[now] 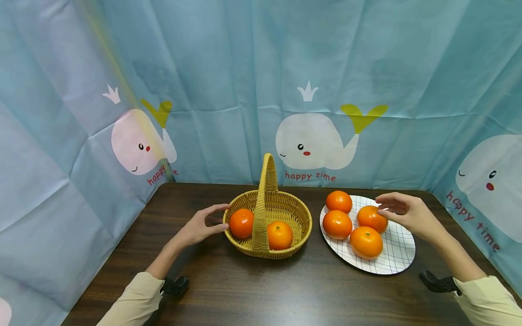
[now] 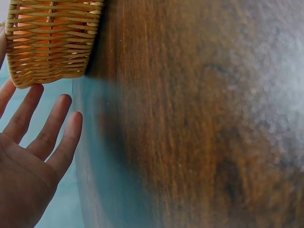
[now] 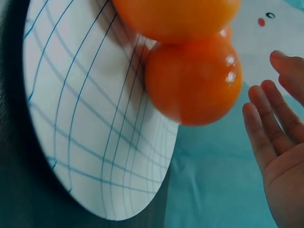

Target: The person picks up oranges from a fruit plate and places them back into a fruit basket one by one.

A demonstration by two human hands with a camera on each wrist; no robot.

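At the basket's left side, my left hand [image 1: 204, 225] has its thumb and fingertips at the rim, with the fingers [image 2: 47, 130] loosely extended. The yellow wicker basket [image 1: 303, 213] has a tall arched handle and holds two oranges, one orange [image 1: 241, 223] left of the handle and another orange [image 1: 280, 236] right of it. My right hand [image 1: 409, 213] hovers by the back right orange [image 1: 372, 218] on the plate, fingers slightly bent and nothing gripped. In the right wrist view a gap shows between that orange [image 3: 194, 80] and the fingers [image 3: 266, 109].
A white oval plate [image 1: 397, 253] with blue grid lines lies right of the basket. On it are several oranges, including a front orange [image 1: 366, 243], a left orange [image 1: 337, 224] and a far orange [image 1: 339, 202]. The dark wooden table [image 1: 261, 294] ends at a blue whale-print curtain [image 1: 220, 145].
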